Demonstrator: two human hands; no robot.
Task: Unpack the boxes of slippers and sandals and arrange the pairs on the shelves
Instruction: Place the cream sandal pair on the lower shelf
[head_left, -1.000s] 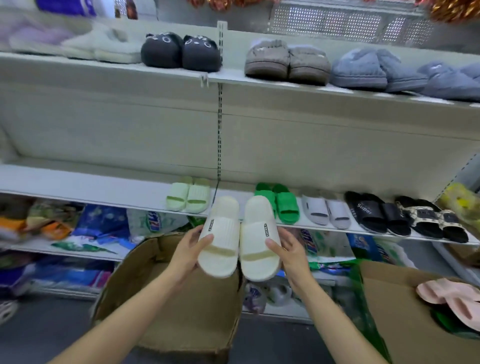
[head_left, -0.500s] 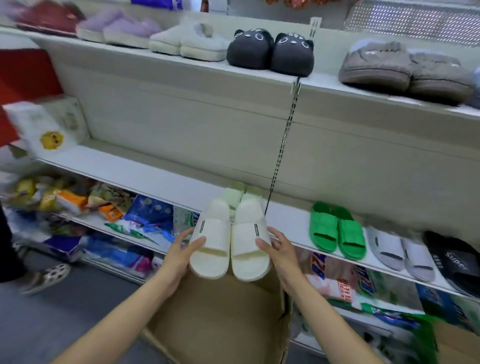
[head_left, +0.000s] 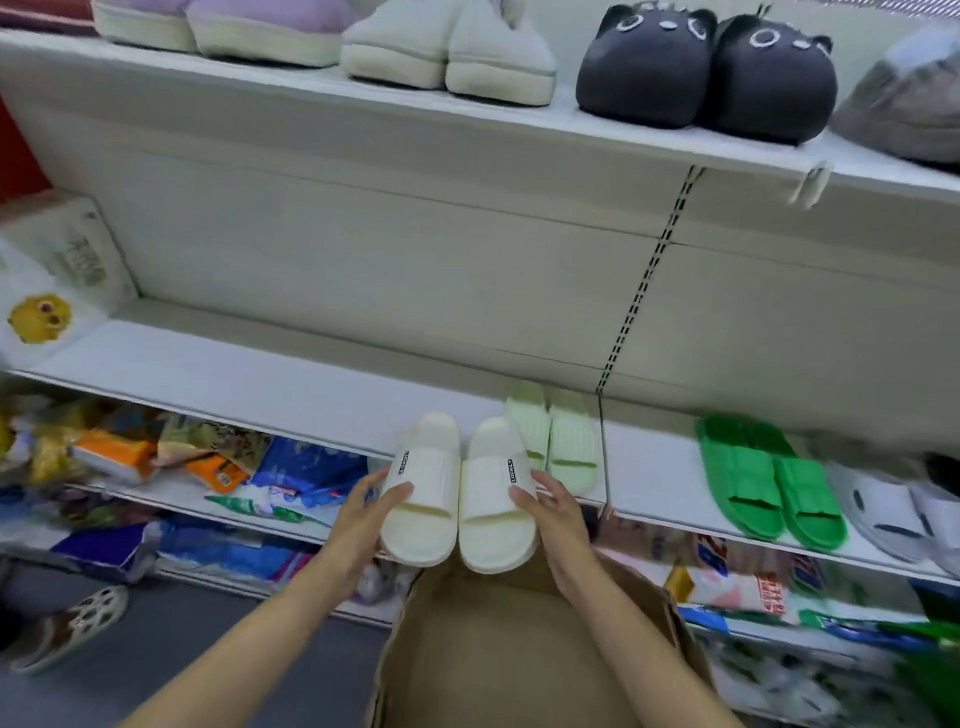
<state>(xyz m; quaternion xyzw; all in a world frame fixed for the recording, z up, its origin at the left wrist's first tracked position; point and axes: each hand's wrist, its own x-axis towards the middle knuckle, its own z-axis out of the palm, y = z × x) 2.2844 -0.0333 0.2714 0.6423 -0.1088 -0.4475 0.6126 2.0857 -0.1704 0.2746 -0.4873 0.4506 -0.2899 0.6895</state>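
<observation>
A person's two bare hands hold a pair of cream-white moulded foam slide sandals (head_left: 460, 493) side by side, toes pointing away, in front of a white metal shop shelf (head_left: 270, 384). The left hand (head_left: 363, 519) grips the outer edge of the left sandal, thumb on its strap and fingers (head_left: 371, 480) curled under the sole; the right hand (head_left: 558, 517) grips the outer edge of the right sandal in the same way. Each strap carries a small dark label. The pair is in the air just above an open brown cardboard box (head_left: 519, 639) that stands near the person, and just in front of the shelf's near edge. On the shelf, immediately far-right of the held pair, sits a pale mint-green pair of slides (head_left: 558, 436); further right lies a bright green pair of slides (head_left: 769, 480), then a light grey pair (head_left: 904, 512) at the right edge. The shelf is bare to the left of the mint pair. The upper shelf (head_left: 467, 124) carries plush slippers: a lilac pair (head_left: 223, 26), a pale cream pair (head_left: 447, 54) and a dark grey pair with cat faces (head_left: 706, 73). Colourful packaged goods (head_left: 208, 462) fill the lower shelf at the left.
</observation>
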